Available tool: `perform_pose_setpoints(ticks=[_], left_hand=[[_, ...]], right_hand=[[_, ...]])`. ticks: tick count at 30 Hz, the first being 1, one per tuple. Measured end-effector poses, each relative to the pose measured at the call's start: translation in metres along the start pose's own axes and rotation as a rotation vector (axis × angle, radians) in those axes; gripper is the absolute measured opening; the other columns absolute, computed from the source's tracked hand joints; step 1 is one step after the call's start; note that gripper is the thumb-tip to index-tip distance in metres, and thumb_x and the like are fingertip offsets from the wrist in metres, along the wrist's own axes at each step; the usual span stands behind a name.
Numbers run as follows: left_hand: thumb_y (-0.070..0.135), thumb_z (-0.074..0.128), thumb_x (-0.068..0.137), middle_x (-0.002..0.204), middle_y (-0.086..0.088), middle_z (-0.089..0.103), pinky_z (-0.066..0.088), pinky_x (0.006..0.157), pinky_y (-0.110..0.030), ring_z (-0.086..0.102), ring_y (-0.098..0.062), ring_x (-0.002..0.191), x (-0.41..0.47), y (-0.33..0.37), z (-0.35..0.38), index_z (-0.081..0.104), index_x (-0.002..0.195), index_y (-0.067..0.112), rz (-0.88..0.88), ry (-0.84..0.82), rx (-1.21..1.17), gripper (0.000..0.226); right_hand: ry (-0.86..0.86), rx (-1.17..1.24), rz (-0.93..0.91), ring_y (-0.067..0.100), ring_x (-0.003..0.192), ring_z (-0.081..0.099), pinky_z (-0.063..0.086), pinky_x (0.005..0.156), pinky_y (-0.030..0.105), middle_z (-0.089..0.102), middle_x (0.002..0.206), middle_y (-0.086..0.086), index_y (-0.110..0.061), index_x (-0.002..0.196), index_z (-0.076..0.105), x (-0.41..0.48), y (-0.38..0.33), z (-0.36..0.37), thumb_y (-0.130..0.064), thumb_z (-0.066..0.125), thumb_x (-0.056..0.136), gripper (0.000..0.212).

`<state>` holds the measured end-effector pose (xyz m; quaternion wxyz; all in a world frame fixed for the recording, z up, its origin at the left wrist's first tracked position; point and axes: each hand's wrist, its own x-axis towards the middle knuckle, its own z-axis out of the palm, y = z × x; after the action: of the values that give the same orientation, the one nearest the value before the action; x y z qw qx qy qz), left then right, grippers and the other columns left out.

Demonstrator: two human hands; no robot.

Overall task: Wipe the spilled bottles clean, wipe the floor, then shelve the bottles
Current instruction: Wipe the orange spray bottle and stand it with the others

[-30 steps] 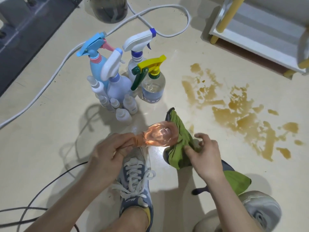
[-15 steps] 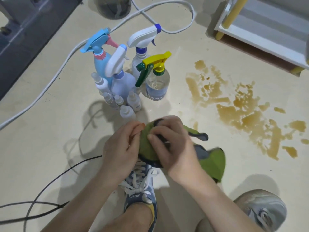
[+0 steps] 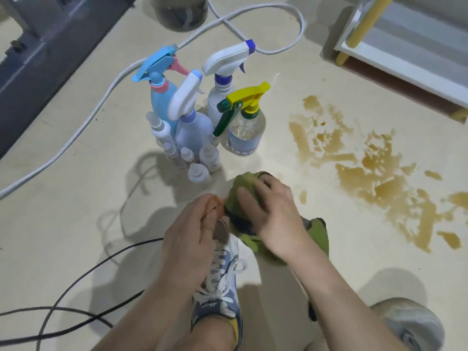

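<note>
squatting view, floor level. left hand (image 3: 192,231) has its fingers curled tight round the neck end of a small orange-tinted bottle (image 3: 217,208), of which only a sliver shows between the fingers. right hand (image 3: 274,215) cups a green cloth (image 3: 241,187) over the rest of that bottle, fingers bent around the bundle; more cloth trails down under the wrist. both hands are held above the toe of a blue and white laced shoe (image 3: 220,282); a second, pale shoe (image 3: 410,328) sits at lower right. just beyond the hands, a tight upright cluster on the floor: blue spray bottle (image 3: 162,100), white spray bottle (image 3: 221,93) with a blue nozzle tip, lilac spray bottle (image 3: 193,127), clear bottle with yellow and green trigger (image 3: 244,134), and several small white bottles (image 3: 200,171) in front, touching or nearly so. to the right, well apart from the cluster, a brown spill (image 3: 379,183) spreads in patches. white shelf (image 3: 405,49) on yellow legs at upper right. white cable (image 3: 76,130) loops behind the bottles; black cable (image 3: 76,282) at lower left.
</note>
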<state>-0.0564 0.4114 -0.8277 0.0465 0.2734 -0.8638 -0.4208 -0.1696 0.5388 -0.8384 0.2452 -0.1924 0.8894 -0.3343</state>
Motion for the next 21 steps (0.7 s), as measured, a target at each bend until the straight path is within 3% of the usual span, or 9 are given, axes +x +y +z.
perform_pose_setpoints(ticks=[2,3,6,9,13,16,18,20,21], left_hand=[[0.031,0.041,0.096,0.094,0.017,0.063,0.043,0.074,-0.023,0.056,-0.004,0.085,0.001,0.001,0.0,0.051,0.103,0.037,0.003,0.008,-0.013,0.014],[0.031,0.042,0.095,0.095,0.016,0.063,0.043,0.074,-0.024,0.057,-0.004,0.085,-0.001,0.001,0.0,0.051,0.105,0.037,0.01,0.01,-0.018,0.014],[0.035,0.04,0.097,0.093,0.011,0.061,0.044,0.072,-0.023,0.056,-0.006,0.083,-0.009,0.002,0.004,0.052,0.109,0.036,0.079,-0.012,0.004,0.017],[0.028,0.043,0.098,0.089,0.011,0.059,0.042,0.069,-0.023,0.055,-0.008,0.079,-0.011,0.004,0.003,0.052,0.109,0.034,0.124,-0.026,0.071,0.016],[0.032,0.044,0.094,0.086,0.019,0.058,0.032,0.064,-0.014,0.052,-0.006,0.078,0.0,0.01,-0.002,0.05,0.107,0.038,0.115,-0.036,0.114,0.016],[0.034,0.046,0.09,0.081,0.019,0.062,0.029,0.058,-0.019,0.053,-0.008,0.08,-0.005,0.01,-0.002,0.046,0.104,0.039,0.067,-0.056,0.077,0.015],[0.038,0.045,0.089,0.082,0.022,0.063,0.038,0.061,-0.016,0.057,-0.003,0.079,-0.011,-0.001,-0.003,0.045,0.102,0.042,-0.002,-0.059,-0.002,0.013],[0.042,0.044,0.089,0.088,0.022,0.062,0.046,0.065,-0.022,0.059,0.0,0.078,-0.017,-0.013,-0.002,0.045,0.099,0.04,-0.042,-0.021,-0.06,0.01],[0.043,0.043,0.089,0.09,0.022,0.061,0.046,0.065,-0.025,0.058,-0.001,0.077,-0.019,-0.016,-0.002,0.045,0.097,0.039,-0.037,-0.004,-0.055,0.01]], right_hand=[[0.063,-0.03,-0.068,0.016,0.128,0.034,0.031,0.098,0.037,0.049,0.131,-0.006,-0.031,0.126,0.057,-0.017,-0.003,0.014,-0.063,0.029,0.091,0.056],[0.112,0.041,-0.031,0.016,0.129,0.035,0.03,0.101,0.037,0.05,0.133,-0.006,-0.028,0.129,0.058,-0.011,0.002,0.016,-0.06,0.03,0.092,0.056],[0.14,0.229,0.199,0.024,0.11,0.053,0.04,0.096,0.044,0.062,0.108,0.004,-0.027,0.096,0.063,0.031,0.029,0.009,-0.053,0.036,0.098,0.037],[0.127,0.343,0.353,0.031,0.108,0.06,0.043,0.085,0.033,0.067,0.108,0.01,-0.015,0.107,0.063,0.05,0.041,-0.003,-0.038,0.044,0.103,0.03],[0.247,0.321,-0.01,0.021,0.099,0.06,0.043,0.084,0.032,0.067,0.102,-0.004,-0.019,0.109,0.064,-0.008,-0.014,0.024,-0.031,0.047,0.101,0.022],[0.29,0.396,-0.072,0.017,0.11,0.056,0.045,0.095,0.041,0.063,0.112,-0.005,-0.025,0.119,0.059,-0.035,-0.028,0.044,-0.031,0.046,0.096,0.027],[0.268,0.239,-0.202,0.011,0.118,0.05,0.037,0.103,0.04,0.063,0.118,-0.003,-0.022,0.124,0.058,-0.03,-0.013,0.042,-0.028,0.045,0.093,0.034],[0.23,0.116,-0.173,0.005,0.122,0.047,0.031,0.108,0.042,0.065,0.122,0.0,-0.017,0.126,0.059,-0.019,0.007,0.037,-0.029,0.039,0.091,0.042],[0.259,0.116,-0.086,0.013,0.118,0.054,0.034,0.106,0.047,0.067,0.116,0.003,-0.016,0.124,0.06,-0.009,0.015,0.033,-0.03,0.036,0.093,0.041]])
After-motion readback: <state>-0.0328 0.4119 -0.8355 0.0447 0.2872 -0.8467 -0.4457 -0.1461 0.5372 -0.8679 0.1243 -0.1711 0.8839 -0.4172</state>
